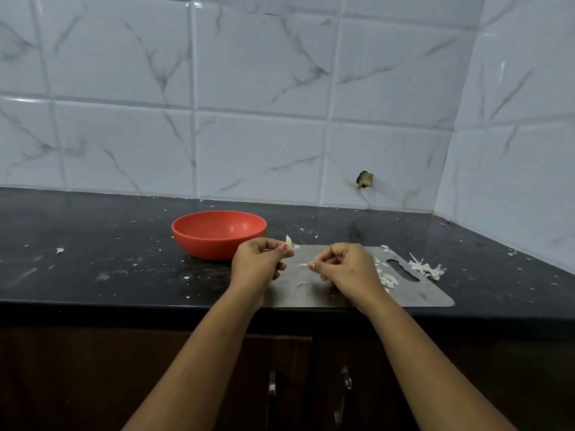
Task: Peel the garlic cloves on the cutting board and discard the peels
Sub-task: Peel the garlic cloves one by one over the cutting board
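Black counter (93, 269) bears bowl (218, 233), board (420, 295), peels (427, 269)

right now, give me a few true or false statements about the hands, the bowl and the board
1. The left hand pinches a pale garlic piece. True.
2. The red bowl stands on the cutting board. False: it stands on the counter, left of the board.
3. Peels lie at the board's right end. True.
4. The right hand lies flat and open on the board. False: its fingers are curled, above the board.
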`<state>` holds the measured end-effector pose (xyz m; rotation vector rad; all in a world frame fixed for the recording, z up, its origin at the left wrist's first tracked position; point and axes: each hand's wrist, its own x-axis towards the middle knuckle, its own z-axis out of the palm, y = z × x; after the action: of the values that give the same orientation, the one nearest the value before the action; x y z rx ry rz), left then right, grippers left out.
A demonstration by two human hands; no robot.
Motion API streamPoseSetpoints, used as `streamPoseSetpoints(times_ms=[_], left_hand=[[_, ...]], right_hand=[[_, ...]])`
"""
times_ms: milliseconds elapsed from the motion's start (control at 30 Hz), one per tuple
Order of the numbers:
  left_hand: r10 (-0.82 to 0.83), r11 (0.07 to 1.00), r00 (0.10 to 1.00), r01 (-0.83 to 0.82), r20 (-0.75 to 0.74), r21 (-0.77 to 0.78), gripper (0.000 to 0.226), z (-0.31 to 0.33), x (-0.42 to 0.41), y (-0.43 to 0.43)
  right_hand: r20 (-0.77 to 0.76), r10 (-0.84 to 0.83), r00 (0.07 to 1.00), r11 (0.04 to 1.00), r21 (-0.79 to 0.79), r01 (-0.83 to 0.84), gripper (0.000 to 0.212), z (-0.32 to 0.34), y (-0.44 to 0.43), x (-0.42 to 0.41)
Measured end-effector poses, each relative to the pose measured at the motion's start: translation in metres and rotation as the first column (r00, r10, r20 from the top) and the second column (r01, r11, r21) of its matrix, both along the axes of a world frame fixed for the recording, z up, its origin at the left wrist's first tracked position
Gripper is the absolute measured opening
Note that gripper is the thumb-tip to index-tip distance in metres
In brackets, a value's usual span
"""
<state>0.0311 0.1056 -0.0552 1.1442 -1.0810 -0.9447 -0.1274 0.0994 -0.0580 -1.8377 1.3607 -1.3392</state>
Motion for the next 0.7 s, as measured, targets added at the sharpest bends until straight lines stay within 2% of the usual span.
streamPoseSetpoints(times_ms=[100, 267, 300, 400, 467, 567, 633, 700], left_hand=[[0.037, 0.999, 0.998, -0.038, 0.041, 0.001, 0.007, 0.000, -0.002, 0.001], [0.069, 0.998, 0.990, -0.069, 0.120, -0.001, 0.006, 0.000, -0.002, 0.002], [0.075, 0.997, 0.989, -0.075, 0.129, -0.003, 0.007, 0.000, -0.002, 0.002], [0.078, 0.997, 0.988, -0.079, 0.133, -0.003, 0.007, 0.000, -0.002, 0.003], [0.083, 0.997, 0.987, -0.083, 0.136, -0.001, 0.008, -0.001, -0.001, 0.003], [0.083, 0.997, 0.986, -0.083, 0.142, -0.004, 0.008, -0.002, -0.001, 0.003], [0.055, 0.999, 0.986, -0.054, 0.156, -0.009, 0.008, -0.001, -0.001, 0.004], [0.024, 1.000, 0.980, -0.021, 0.198, -0.019, 0.006, 0.000, -0.002, 0.006]], right_hand=[[-0.076, -0.047, 0.996, 0.999, -0.025, 0.045, 0.009, -0.002, -0.004, 0.000], [-0.110, 0.011, 0.994, 0.999, 0.033, -0.008, 0.029, -0.001, -0.010, 0.000], [-0.112, 0.019, 0.994, 0.999, 0.028, -0.016, 0.028, 0.000, -0.010, 0.002], [-0.129, -0.051, 0.990, 0.998, -0.044, 0.046, 0.004, 0.002, -0.012, 0.007], [-0.129, -0.076, 0.989, 0.996, -0.061, 0.068, 0.011, 0.002, -0.014, 0.013], [-0.028, 0.045, 0.999, 0.999, -0.018, -0.045, 0.021, 0.001, -0.013, 0.019], [0.052, 0.118, 0.992, 0.993, 0.017, -0.119, 0.015, 0.001, -0.011, 0.021], [0.042, 0.118, 0.992, 0.993, 0.010, -0.118, 0.010, -0.001, -0.010, 0.021]])
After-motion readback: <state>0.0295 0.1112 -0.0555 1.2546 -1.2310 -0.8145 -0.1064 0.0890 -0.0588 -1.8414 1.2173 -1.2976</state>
